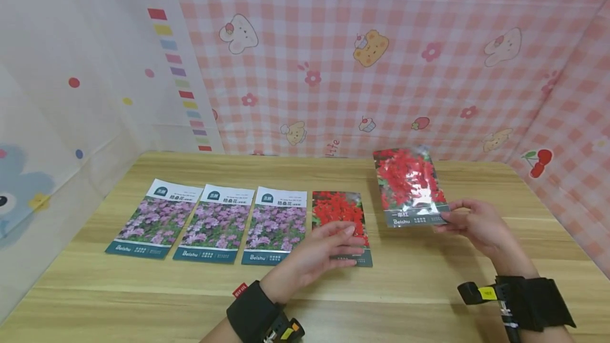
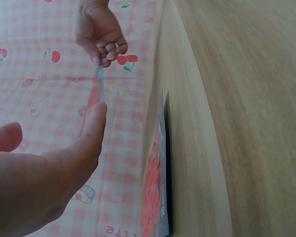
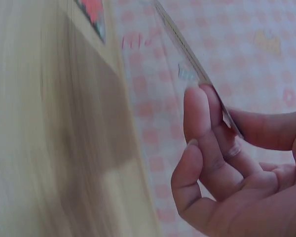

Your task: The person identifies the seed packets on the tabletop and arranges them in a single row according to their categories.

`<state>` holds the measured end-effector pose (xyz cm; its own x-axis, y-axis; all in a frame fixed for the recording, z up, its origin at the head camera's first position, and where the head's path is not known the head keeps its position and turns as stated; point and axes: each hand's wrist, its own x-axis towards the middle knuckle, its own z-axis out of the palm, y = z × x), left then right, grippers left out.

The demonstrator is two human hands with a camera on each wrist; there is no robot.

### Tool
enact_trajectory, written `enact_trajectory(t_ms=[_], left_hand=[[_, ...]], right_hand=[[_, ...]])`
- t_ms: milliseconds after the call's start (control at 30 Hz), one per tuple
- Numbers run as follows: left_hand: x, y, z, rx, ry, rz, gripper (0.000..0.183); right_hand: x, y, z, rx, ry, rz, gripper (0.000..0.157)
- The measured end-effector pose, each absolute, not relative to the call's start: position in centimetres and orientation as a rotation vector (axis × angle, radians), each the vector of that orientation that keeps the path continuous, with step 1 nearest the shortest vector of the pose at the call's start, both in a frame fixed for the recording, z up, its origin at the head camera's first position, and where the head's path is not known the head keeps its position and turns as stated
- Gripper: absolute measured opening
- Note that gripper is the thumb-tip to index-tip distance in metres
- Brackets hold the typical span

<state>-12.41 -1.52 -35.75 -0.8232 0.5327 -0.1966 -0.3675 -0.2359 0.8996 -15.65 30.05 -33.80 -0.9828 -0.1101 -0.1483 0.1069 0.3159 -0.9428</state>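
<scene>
My right hand [image 1: 476,226] pinches a red-flower seed packet [image 1: 409,181] by its lower right corner. The packet is lifted off the table, seen edge-on between thumb and fingers in the right wrist view [image 3: 180,42]. My left hand [image 1: 321,250] hovers with fingers extended over a second red-flower packet [image 1: 333,205], covering part of its lower half. Nothing is in the left hand; its fingers [image 2: 91,131] are straight in the left wrist view. Three purple-flower packets, the left one [image 1: 152,221], the middle one [image 1: 214,224] and the right one [image 1: 276,221], lie in a row to the left.
All the lying packets rest on a wood-grain table [image 1: 405,295]. A pink checked cloth [image 1: 333,105] hangs along the table's back edge, and a white cloth [image 1: 109,105] hangs at the left. Black straps with small cameras circle both wrists.
</scene>
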Motion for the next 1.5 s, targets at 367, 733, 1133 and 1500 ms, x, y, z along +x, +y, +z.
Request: enact_trajectory(t_ms=[367, 733, 1133, 1500], left_hand=[[-12.5, -1.7, -35.9, 0.186, 1.522, 2.092, 0.052], [-12.7, -1.4, -36.1, 0.109, 1.689, 2.133, 0.054], [-12.7, -1.5, -36.2, 0.116, 1.9, 2.147, 0.05], [-12.7, -1.3, -36.2, 0.156, 2.022, 2.139, 0.056]], right_hand=[[-14.4, 26.7, -33.6, -0.276, 2.337, -1.742, 0.017], [-14.3, 25.3, -33.8, -0.503, 2.101, -1.757, 0.01], [-14.0, 24.2, -33.7, -0.484, 2.145, -1.618, 0.019], [-14.0, 24.2, -33.6, -0.492, 2.179, -1.566, 0.021]])
